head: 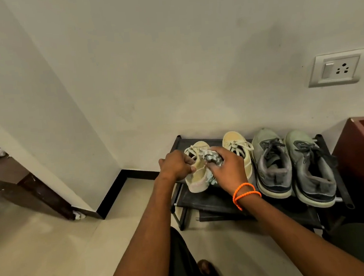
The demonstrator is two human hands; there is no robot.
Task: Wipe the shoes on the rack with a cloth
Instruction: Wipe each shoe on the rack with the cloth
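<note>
Wiping the first yellow shoe, three more waiting

The cloth (209, 157), a crumpled pale checked rag, is bunched in the right hand (226, 169), fingers curled round it and pressing it against the inner side of the yellow shoe (197, 181). The left hand (176, 165) grips that shoe at the collar, thumb at the opening, holding it tipped up at the left end of the rack (216, 201). Its heel seems to rest on or just above the top shelf; cannot tell which. The second yellow shoe (237, 148) sits just beside it, partly behind the right hand, then two grey shoes (272, 164) (311, 170) side by side to the right, toes to the wall. An orange band (245, 193) circles the right wrist.

Judgement: early in the task, one shoe in hand, the others look untouched.

Risks: the shoe is held near the shelf's front-left edge, so a hard wipe could twist it out of the left hand's grip and drop it to the floor. The right elbow or wrist could nudge the neighbouring yellow shoe. Loose laces may snag in the cloth. The rack looks light and could shift under downward pressure
</note>
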